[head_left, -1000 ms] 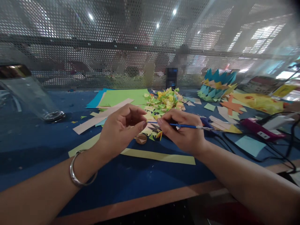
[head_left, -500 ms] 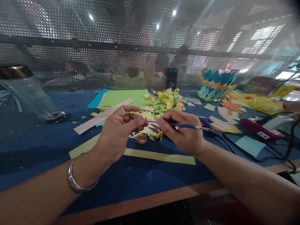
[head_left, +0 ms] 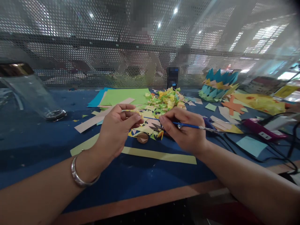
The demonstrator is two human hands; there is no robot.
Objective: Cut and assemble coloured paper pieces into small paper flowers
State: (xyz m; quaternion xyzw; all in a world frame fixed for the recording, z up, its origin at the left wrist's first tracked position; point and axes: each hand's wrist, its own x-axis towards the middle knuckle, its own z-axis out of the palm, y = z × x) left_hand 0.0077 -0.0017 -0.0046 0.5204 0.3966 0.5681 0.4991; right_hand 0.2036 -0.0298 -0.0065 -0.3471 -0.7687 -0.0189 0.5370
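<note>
My left hand (head_left: 117, 131), with a silver bangle at the wrist, is closed in a pinch above the paper scraps. A pale yellow bit shows at its fingertips, too small to make out. My right hand (head_left: 185, 129) grips a slim blue-handled paintbrush (head_left: 187, 125), its thin handle end pointing left, close to the left fingertips, and its silvery part out to the right. Beneath and behind both hands lie cut paper scraps (head_left: 150, 122) and a heap of small folded yellow and green paper pieces (head_left: 167, 100). Dark scissor blades (head_left: 156, 127) partly show between the hands.
A round wooden piece (head_left: 142, 138) and a pale green paper strip (head_left: 161, 155) lie nearer me. Green sheets (head_left: 126, 97) are stacked behind. A glass bottle (head_left: 42, 93) stands left. At right are a blue paper crown-like ring (head_left: 219, 86), a purple power strip (head_left: 262, 128) and cables.
The left fingertips have moved slightly left, away from the right hand, so more of the thin brush handle shows between them. The right hand keeps its grip.
</note>
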